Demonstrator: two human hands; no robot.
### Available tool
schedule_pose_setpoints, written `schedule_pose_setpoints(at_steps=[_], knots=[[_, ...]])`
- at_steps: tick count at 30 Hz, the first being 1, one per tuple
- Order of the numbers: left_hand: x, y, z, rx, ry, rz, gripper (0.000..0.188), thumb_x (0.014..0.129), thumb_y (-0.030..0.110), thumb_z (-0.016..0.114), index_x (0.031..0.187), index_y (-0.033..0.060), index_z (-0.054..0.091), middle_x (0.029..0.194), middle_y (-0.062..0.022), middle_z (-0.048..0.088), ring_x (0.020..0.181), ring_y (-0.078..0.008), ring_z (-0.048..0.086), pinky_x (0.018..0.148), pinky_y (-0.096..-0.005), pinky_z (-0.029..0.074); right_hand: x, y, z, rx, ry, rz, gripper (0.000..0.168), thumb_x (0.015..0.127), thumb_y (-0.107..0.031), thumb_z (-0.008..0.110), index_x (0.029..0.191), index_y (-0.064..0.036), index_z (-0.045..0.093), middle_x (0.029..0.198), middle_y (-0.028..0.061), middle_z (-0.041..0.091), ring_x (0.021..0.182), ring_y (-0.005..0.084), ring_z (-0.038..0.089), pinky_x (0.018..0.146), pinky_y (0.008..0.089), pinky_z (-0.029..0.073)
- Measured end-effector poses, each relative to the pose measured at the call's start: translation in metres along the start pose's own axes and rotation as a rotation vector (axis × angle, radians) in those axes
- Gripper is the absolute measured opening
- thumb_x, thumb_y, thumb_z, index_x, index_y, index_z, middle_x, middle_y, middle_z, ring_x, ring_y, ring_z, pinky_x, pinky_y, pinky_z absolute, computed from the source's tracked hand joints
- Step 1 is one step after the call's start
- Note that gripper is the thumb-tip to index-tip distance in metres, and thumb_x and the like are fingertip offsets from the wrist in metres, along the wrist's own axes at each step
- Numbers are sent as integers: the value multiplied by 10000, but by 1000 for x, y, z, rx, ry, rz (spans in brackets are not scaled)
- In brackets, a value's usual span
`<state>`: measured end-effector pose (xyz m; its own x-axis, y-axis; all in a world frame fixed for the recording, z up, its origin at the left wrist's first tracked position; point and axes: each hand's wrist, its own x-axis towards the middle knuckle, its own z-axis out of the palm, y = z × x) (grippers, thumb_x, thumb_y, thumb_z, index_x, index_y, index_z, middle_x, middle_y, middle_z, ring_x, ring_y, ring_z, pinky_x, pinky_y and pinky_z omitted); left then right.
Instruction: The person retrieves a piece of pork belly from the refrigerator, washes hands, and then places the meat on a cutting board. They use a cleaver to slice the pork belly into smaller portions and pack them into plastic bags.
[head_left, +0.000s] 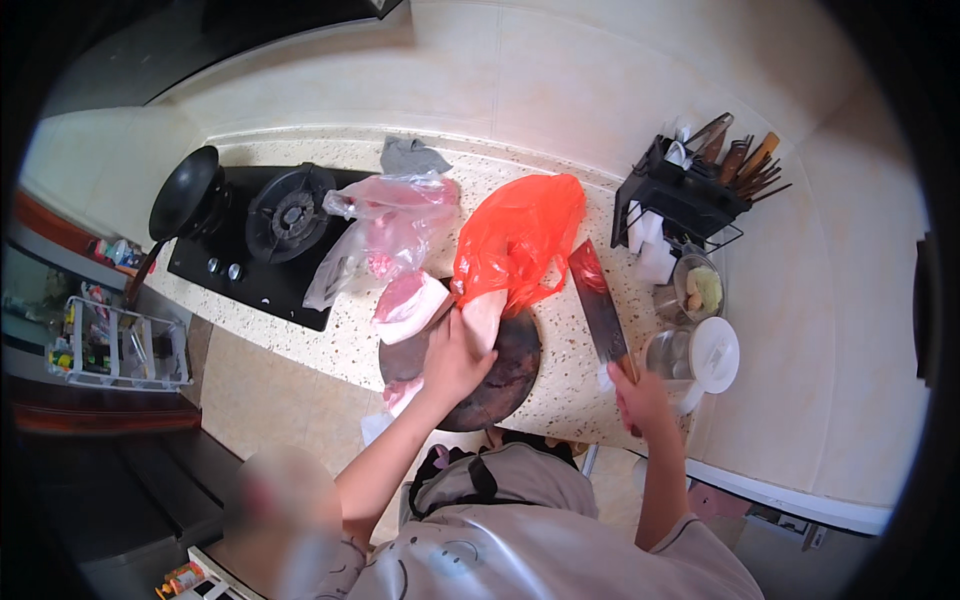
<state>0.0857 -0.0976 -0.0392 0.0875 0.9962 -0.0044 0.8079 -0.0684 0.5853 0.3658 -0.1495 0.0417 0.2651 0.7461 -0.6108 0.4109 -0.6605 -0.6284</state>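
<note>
My left hand (455, 366) grips the end of a pale piece of meat (484, 319) over a dark round chopping board (517, 367). The meat's far end goes into a red plastic bag (517, 232), which hides the rest of it. In my right hand (646, 401) is the handle of a cleaver (602, 311), its wide blade pointing away from me over the speckled counter (559, 375). Left of the bag, a slab of fatty raw pork (411, 306) overlaps the board's edge. Another bit of meat (401, 394) is partly behind my left forearm.
Clear bags of raw meat (397, 217) lie between the board and a black gas hob (225, 255), with a wok (184, 195) at its left. A black utensil rack (675, 187), a bowl (701, 289) and a lidded jug (697, 356) stand right. A blurred person (281, 502) is lower left.
</note>
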Motion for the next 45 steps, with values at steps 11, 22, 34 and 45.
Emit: schedule_pose_setpoints(at_steps=[11,22,34,45], knots=[[260,-13,7,-215,-7,-250,284,788,273,655,791,-8,692,771,-199,668,766,-322,662,684,-398,498,-47,34,-5,266,8,-44,293,876,-301,593,762,-36,543,532,18,503,372,98,443,364,275,362],[300,83,-10,-502,-242,65,487,836,96,589,1295,-22,474,1230,-197,558,951,-209,613,867,-312,468,-26,32,-19,148,11,-89,303,867,-281,617,724,-31,521,563,29,483,504,107,471,495,293,397],[69,22,-37,-59,-10,43,442,837,237,616,1174,-15,483,1087,-221,558,1029,-365,547,863,-427,455,63,37,13,-143,46,-215,438,862,-434,587,802,0,573,680,169,578,647,307,566,618,388,437],[-52,-22,-7,280,25,-191,618,592,354,778,1098,61,576,973,-102,563,928,-284,529,781,-391,384,27,-13,-17,-303,106,-266,417,851,-382,616,761,20,556,620,164,539,576,305,509,582,401,409]])
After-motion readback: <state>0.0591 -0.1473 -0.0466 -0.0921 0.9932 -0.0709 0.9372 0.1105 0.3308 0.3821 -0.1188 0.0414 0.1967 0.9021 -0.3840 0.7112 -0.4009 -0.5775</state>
